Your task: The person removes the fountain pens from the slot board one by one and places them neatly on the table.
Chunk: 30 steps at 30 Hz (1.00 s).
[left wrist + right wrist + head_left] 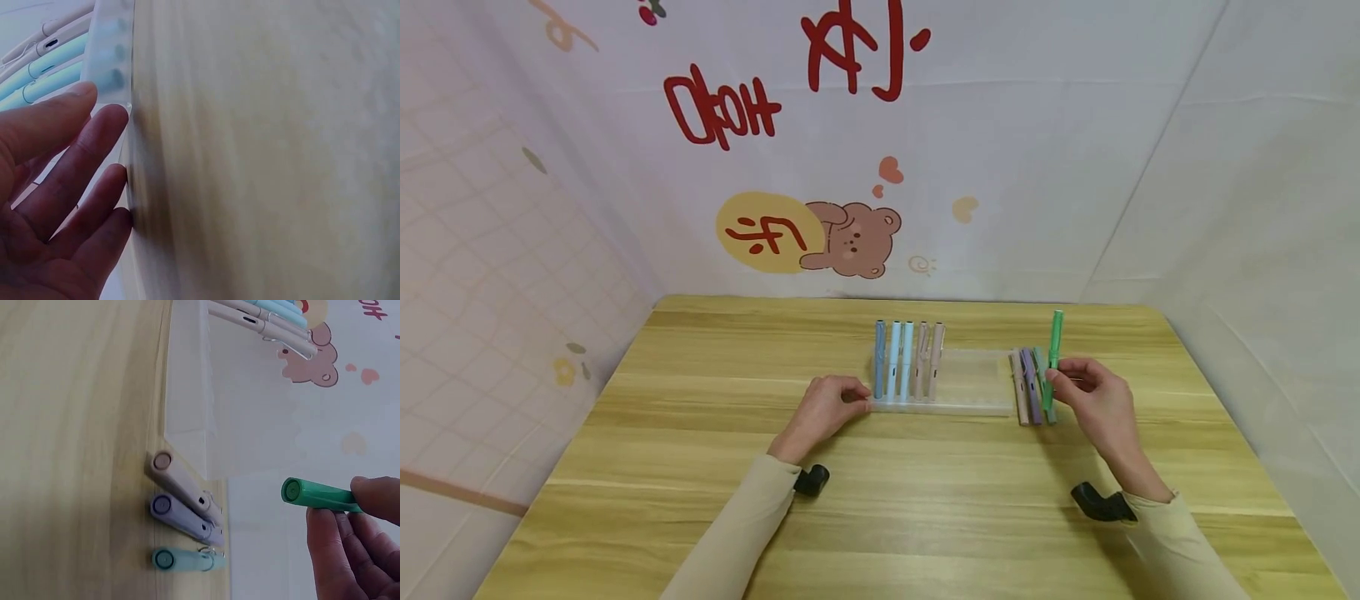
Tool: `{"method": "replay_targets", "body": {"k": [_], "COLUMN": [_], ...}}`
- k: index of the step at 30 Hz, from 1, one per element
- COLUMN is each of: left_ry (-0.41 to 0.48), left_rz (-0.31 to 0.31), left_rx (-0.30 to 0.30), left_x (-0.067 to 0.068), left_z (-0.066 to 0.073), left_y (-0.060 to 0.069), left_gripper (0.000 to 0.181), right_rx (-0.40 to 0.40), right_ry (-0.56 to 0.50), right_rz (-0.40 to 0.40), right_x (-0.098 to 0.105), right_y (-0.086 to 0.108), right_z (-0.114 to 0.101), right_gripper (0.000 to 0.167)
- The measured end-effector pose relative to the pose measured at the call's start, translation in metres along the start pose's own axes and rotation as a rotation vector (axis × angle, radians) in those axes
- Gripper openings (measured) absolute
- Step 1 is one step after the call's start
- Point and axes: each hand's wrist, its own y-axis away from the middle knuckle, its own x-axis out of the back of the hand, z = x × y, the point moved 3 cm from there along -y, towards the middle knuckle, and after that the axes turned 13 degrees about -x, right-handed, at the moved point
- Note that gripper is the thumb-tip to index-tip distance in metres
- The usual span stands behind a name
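Green pen (1055, 346) is raised off the table (925, 500), near upright, in our right grip (1101, 404): thumb on one side, fingers on the other, narrow on the barrel. Next to it, three pens lie side by side on the table: pinkish pen (182, 481), purple pen (187, 519), pale green pen (187, 560). They sit by the right end of the clear rack (973, 375). We count five pens standing in the rack's left part: grey-blue pen (880, 358), two light blue pens (907, 350), two beige pens (936, 354).

Our left grip (823, 412) is at the rack's left front corner, fingers loosely extended, tips at the edge; can't tell how hard they press. We've got black wrist mounts (1101, 502) by both pale sleeves (741, 525). Behind the table: white backdrop (1037, 150) with a printed bear (857, 242) and red characters (722, 108).
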Motion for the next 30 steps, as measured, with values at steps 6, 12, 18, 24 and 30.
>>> {"method": "replay_targets", "body": {"k": [6, 12, 18, 24, 30], "left_ry": [0.002, 0.008, 0.0, -0.004, -0.003], "left_rz": [-0.001, 0.003, -0.01, -0.01, -0.004], "left_rx": [-0.006, -0.012, -0.014, -0.005, -0.006], "left_x": [-0.001, 0.0, -0.001, -0.001, 0.0], "left_z": [-0.001, -0.001, -0.001, -0.001, 0.0], "left_y": [0.002, 0.001, 0.001, 0.001, 0.0], "left_gripper": [0.007, 0.009, 0.008, 0.007, 0.007], "right_rx": [-0.028, -0.048, -0.075, -0.105, -0.131], "right_ry": [0.049, 0.063, 0.061, 0.069, 0.12], "right_rz": [0.011, 0.044, 0.061, 0.053, 0.039], "right_x": [0.011, 0.018, 0.024, 0.028, 0.031], "right_y": [-0.001, -0.005, -0.006, -0.007, -0.01], "right_z": [0.006, 0.01, 0.018, 0.024, 0.027], "right_gripper": [0.043, 0.045, 0.045, 0.047, 0.05]}}
